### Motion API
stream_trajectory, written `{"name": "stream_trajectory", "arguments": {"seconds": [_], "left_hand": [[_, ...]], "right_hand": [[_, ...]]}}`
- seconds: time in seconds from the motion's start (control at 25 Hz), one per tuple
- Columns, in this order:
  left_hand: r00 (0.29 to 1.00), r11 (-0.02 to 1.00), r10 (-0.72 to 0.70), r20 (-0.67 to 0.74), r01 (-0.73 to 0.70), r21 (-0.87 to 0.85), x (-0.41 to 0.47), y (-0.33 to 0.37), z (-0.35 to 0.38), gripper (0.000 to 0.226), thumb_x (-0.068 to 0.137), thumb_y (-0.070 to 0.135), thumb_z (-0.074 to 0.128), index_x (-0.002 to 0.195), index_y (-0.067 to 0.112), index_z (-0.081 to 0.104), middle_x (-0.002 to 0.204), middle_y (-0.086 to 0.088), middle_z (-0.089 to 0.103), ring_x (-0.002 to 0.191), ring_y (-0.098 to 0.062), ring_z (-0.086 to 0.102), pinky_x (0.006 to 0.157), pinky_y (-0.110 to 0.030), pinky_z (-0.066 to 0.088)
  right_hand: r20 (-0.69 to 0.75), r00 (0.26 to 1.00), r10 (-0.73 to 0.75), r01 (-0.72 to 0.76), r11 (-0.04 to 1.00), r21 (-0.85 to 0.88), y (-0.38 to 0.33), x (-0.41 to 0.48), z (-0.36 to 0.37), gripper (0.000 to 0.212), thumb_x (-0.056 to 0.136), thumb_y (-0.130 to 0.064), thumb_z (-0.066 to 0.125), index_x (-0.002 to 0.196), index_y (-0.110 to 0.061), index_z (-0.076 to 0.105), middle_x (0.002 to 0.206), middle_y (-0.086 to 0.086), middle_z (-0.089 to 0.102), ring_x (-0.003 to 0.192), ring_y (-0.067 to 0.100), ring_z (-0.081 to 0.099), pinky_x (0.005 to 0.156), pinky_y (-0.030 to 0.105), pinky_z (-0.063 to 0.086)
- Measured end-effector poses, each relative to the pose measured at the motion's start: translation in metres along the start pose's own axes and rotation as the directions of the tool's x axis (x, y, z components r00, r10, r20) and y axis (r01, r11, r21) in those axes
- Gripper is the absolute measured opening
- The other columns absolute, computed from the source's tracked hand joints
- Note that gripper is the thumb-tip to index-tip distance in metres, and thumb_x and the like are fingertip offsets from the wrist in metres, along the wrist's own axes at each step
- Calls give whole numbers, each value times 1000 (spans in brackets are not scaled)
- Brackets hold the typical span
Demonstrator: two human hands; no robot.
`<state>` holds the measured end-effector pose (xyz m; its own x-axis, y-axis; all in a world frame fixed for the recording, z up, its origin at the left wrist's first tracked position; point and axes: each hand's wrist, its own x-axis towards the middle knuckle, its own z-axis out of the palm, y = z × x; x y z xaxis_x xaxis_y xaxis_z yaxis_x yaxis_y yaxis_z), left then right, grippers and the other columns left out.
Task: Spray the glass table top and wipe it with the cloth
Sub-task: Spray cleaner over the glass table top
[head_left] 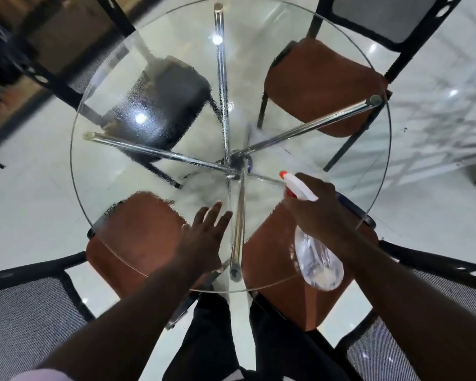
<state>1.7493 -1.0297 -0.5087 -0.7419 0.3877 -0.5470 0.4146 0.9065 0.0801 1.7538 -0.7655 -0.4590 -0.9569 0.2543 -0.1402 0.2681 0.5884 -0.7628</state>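
Observation:
A round glass table top (294, 48) fills the middle of the view, with chrome legs showing through it. Fine spray droplets cover its left and centre parts. My right hand (318, 213) is shut on a clear spray bottle (318, 261) with a white and red trigger head, its nozzle pointing toward the table's centre, where a faint mist hangs. My left hand (204, 236) lies flat on the glass near the front edge, fingers spread, holding nothing. No cloth is in view.
Several chairs ring the table: brown seats at the back right (322, 86), front left (134, 237) and front right (270, 270), and a dark seat at the back left (165, 103). Mesh chair backs (25, 320) stand close on both sides of me. The floor is glossy white tile.

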Motion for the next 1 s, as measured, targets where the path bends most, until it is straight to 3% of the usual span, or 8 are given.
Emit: {"name": "stream_trajectory", "arguments": {"seconds": [0.08, 0.16, 0.28, 0.4, 0.52, 0.64, 0.76, 1.0], "left_hand": [[1000, 1000, -4, 0, 4, 5, -1, -1, 0, 118, 73, 40, 82, 166, 30, 10, 176, 0, -4, 160, -33, 9, 108, -65, 47], [1000, 1000, 2, 8, -2, 4, 1, -1, 1, 123, 71, 44, 85, 166, 31, 9, 175, 1, -5, 160, -32, 7, 109, -66, 47], [999, 1000, 2, 33, -2, -9, 2, -3, 7, 135, 65, 42, 92, 165, 32, 3, 174, 3, -11, 160, -31, 0, 111, -67, 44], [998, 999, 33, 52, -34, 13, 2, -7, 9, 140, 65, 47, 93, 165, 31, -4, 172, 2, -18, 160, -33, -4, 115, -64, 42], [996, 997, 55, 68, -59, 52, -1, -9, 3, 143, 65, 58, 91, 166, 30, -6, 173, 1, -18, 160, -33, -3, 111, -64, 45], [991, 997, 69, 113, -71, 20, 0, -6, -5, 141, 66, 57, 92, 166, 25, -3, 173, -3, -19, 160, -36, -6, 110, -71, 41], [986, 986, 138, 93, -146, 83, 2, 4, -12, 141, 64, 68, 87, 165, 23, -1, 171, -3, -27, 160, -39, -13, 110, -80, 30], [963, 966, 249, 108, -254, 45, 56, 56, -44, 135, 74, 65, 83, 166, 30, -8, 171, 6, -30, 161, -32, -14, 116, -77, 25]], "right_hand": [[-57, 997, 44, -42, 998, 45, 19, -26, -3, 13, 88, -12, 73, 101, -13, 75, 93, 9, 73, 89, 25, 72, 80, 30, 60], [-64, 983, 174, -162, 974, 162, 25, -50, -10, 24, 90, -9, 73, 106, -27, 76, 101, -7, 77, 94, 11, 73, 82, 24, 57], [-88, 953, 288, -259, 933, 249, 29, -87, -16, 45, 93, -3, 72, 86, -46, 68, 70, -16, 69, 62, -1, 64, 60, 16, 52], [-47, 933, 356, -326, 895, 306, 27, -128, -16, 50, 87, 13, 68, 70, -34, 66, 59, -10, 54, 51, 7, 49, 49, 19, 43], [-84, 929, 359, -339, 922, 188, 18, -162, 3, 49, 82, 12, 69, 88, -37, 75, 71, -12, 68, 62, 3, 61, 61, 13, 48], [-102, 943, 318, -309, 947, 93, 9, -191, 25, 42, 82, 5, 69, 109, -25, 81, 84, -9, 73, 74, -4, 65, 77, 24, 52], [-60, 871, 488, -473, 864, 173, 7, -199, 27, 34, 88, 8, 67, 98, -23, 77, 71, -8, 65, 61, -1, 57, 69, 26, 50], [-280, 812, 513, -490, 858, 151, 35, -147, -12, 26, 90, 5, 70, 92, -21, 72, 72, 0, 65, 60, -6, 64, 54, 1, 41]]}}
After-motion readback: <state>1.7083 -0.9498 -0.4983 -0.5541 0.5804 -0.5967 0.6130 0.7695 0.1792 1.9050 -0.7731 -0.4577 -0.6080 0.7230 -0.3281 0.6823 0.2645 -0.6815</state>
